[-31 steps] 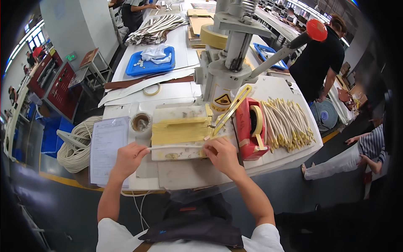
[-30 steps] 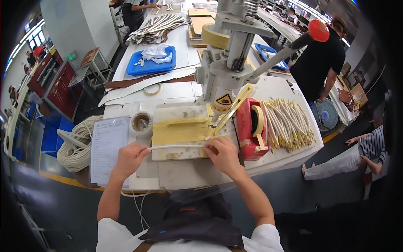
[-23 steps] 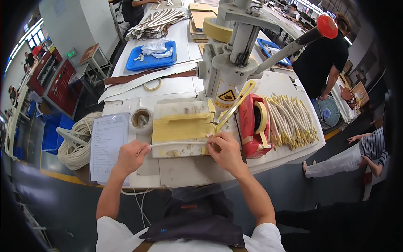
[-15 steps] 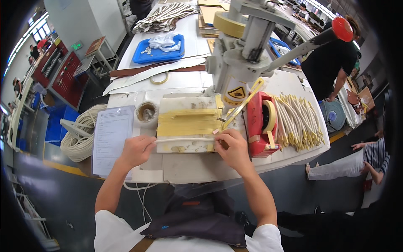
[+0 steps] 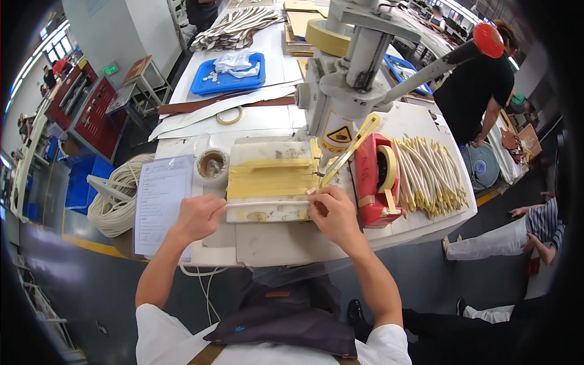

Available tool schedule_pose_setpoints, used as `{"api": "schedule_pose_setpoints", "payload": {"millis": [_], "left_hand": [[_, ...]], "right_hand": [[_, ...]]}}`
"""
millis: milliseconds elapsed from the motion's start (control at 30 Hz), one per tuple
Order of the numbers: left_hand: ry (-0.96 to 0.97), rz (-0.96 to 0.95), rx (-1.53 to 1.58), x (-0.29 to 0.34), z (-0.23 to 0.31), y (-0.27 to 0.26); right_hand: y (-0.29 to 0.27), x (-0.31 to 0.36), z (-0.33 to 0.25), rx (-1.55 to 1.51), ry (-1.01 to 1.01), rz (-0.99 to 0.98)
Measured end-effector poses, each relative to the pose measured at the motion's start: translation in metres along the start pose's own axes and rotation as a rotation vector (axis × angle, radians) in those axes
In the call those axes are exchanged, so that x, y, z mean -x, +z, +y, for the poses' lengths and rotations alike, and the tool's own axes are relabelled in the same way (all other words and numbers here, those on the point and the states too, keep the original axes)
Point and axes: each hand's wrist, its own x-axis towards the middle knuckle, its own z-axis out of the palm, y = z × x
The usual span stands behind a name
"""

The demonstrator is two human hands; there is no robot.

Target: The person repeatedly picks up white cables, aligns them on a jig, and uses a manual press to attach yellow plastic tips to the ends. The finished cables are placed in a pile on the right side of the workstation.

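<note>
A length of white cord (image 5: 267, 204) runs level between my two hands, along the near part of a white block (image 5: 267, 149) covered with strips of yellow tape (image 5: 267, 183). My left hand (image 5: 199, 218) pinches its left end, just off the block's left edge. At the right end my right hand (image 5: 334, 214) has its fingers closed on the cord, near the block's right edge. A small pinkish piece (image 5: 311, 191) lies by the right fingertips. Behind the block stands a grey hand press (image 5: 340, 91) with a red-knobbed lever (image 5: 488, 41).
Right of the block sits a red tape dispenser (image 5: 368, 182), beside a bundle of yellow-tipped white cords (image 5: 429, 173). To the left are a tape roll (image 5: 212, 165), a printed sheet (image 5: 163, 207) and a large cord coil (image 5: 118, 201). A blue tray (image 5: 229, 74) lies farther back. People stand at right.
My hands keep their hold on the cord, almost in the same place. The whole view has shifted very slightly. At lower right, more of a person's dark shoes shows.
</note>
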Motion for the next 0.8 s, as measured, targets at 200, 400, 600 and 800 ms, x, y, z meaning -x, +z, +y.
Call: {"api": "schedule_pose_setpoints", "payload": {"millis": [200,400,600,800], "left_hand": [[-0.01,0.055,0.014,0.003,0.003,0.0],[-0.121,0.135,0.202,0.006,0.005,0.011],[-0.373,0.133,0.807,0.032,0.035,0.004],[-0.347,0.022,1.054,0.047,0.08,-0.001]], "right_hand": [[-0.072,0.015,-0.06,0.034,-0.029,0.094],[-0.171,0.011,-0.016,-0.003,0.622,0.047],[-0.177,-0.01,0.005,-0.268,0.886,-0.197],[-0.179,-0.008,0.002,-0.644,1.032,-0.18]]}}
